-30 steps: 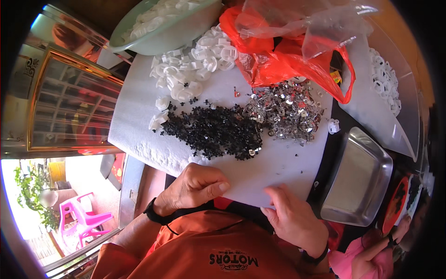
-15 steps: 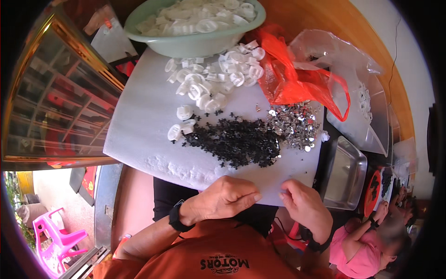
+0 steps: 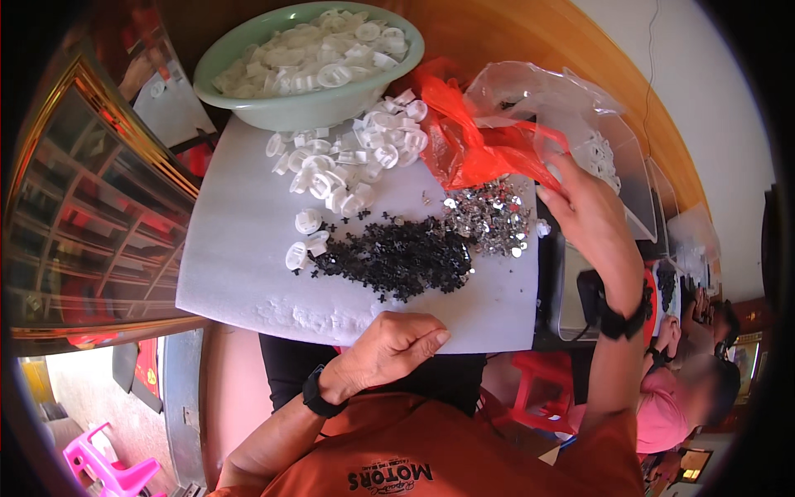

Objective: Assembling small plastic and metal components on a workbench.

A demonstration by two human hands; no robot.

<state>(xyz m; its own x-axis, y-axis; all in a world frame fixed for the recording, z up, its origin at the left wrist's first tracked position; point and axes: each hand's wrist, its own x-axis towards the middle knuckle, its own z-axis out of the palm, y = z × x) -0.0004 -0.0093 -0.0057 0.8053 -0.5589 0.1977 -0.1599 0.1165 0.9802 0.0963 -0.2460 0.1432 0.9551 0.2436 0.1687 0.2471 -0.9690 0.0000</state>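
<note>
The right hand (image 3: 590, 217) is raised, fingers loose and holding nothing, just beside the red bag (image 3: 474, 145), the left hand (image 3: 396, 346) is half-curled, empty, at the white surface (image 3: 240, 240), and the shiny pieces (image 3: 490, 220) below could be scattered by a careless sweep.

Open room on the left of the white board, clutter packed along the right and far side.

The white foam board (image 3: 240, 248) lies bare on its left half and along the near edge beside the left hand (image 3: 389, 352). Straight ahead, the black pile (image 3: 397, 261) and silver pile (image 3: 489, 219) block the middle; white caps (image 3: 348, 166) and the green bowl (image 3: 310, 70) close the far side. The right hand (image 3: 588, 224) crowds the red bag (image 3: 480, 145).
</note>
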